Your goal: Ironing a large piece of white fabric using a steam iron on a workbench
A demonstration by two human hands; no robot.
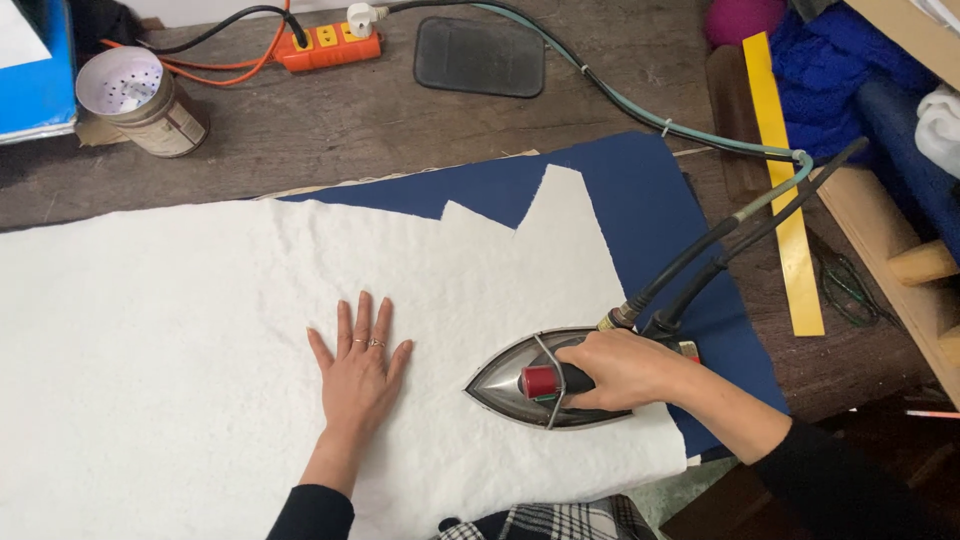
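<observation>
A large white fleecy fabric (pixel 180 340) lies spread over a dark blue cloth (pixel 660 220) on a wooden table. My left hand (pixel 358 372) presses flat on the white fabric, fingers spread, with rings on two fingers. My right hand (pixel 618 368) grips the handle of a metal steam iron (pixel 505 385), which rests on the white fabric with its tip pointing left. A red knob sits at the front of the handle. Black hoses (pixel 740 235) run from the iron's rear up to the right.
An orange power strip (pixel 328 45), a black pad (pixel 480 56) and a tin can (pixel 140 100) sit at the table's far edge. A yellow ruler (pixel 785 190), wooden shelving and blue fabrics stand at the right. Checked cloth shows at the bottom edge.
</observation>
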